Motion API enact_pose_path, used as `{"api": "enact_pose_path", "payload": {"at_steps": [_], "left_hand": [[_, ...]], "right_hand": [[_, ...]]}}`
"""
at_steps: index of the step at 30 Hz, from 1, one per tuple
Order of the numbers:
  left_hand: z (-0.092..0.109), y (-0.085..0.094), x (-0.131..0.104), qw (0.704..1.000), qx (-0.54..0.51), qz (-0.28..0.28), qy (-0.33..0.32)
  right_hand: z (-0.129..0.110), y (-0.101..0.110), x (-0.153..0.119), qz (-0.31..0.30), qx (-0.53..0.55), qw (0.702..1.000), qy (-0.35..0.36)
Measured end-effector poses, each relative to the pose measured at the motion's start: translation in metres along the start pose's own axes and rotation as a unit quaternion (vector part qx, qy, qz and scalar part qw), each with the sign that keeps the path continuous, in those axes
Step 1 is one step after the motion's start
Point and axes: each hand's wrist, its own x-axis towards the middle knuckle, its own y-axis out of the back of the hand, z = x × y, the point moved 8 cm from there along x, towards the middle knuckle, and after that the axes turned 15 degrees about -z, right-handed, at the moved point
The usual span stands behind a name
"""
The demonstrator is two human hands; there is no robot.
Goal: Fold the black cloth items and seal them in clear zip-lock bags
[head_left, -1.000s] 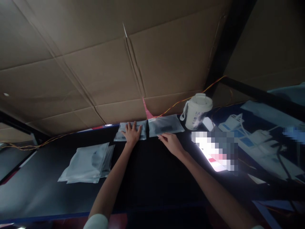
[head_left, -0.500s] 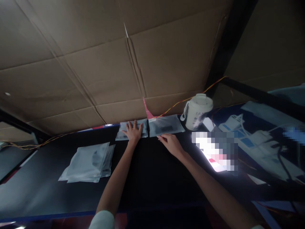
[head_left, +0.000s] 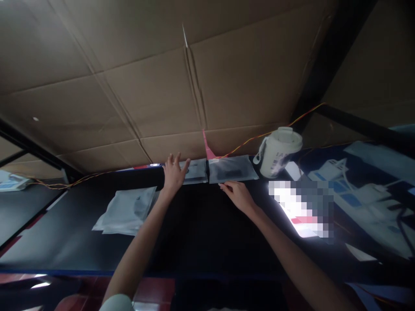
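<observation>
Two translucent zip bags lie side by side at the back of the black table. My left hand (head_left: 175, 173), fingers spread, is over the left end of the left bag (head_left: 197, 170); whether it touches the bag is unclear. Just in front of the right bag (head_left: 231, 169) is my right hand (head_left: 236, 193), its fingers curled together near the bag's front edge. Something dark shows inside that bag. What the right fingers hold, if anything, is too small to make out. Several more translucent bags (head_left: 128, 211) form a loose stack at the left, partly behind my left forearm.
A white lidded cup (head_left: 279, 153) stands right of the bags, with a bright blurred screen (head_left: 304, 229) in front of it. White and blue packages (head_left: 353, 194) lie at the right. Cardboard (head_left: 155, 99) rises behind the table, and a thin red-yellow wire (head_left: 253, 139) runs across it.
My left hand has lifted and shifted left, uncovering more of the left bag. My right hand stays near the right bag's front edge. The whole view has shifted slightly.
</observation>
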Motion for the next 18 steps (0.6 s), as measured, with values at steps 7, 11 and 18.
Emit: {"api": "enact_pose_path", "payload": {"at_steps": [7,11,18], "left_hand": [[-0.072,0.047,-0.123,0.993,0.036,0.031,-0.113],[-0.117,0.038,-0.192,0.995,0.041,0.059,-0.071],[-0.128,0.028,-0.227,0.988,0.038,0.147,-0.021]], "right_hand": [[-0.001,-0.004,-0.001,-0.013,-0.002,1.000,-0.002],[0.001,-0.006,-0.001,-0.015,0.003,1.000,-0.009],[0.003,-0.009,-0.001,-0.015,0.009,1.000,-0.016]]}}
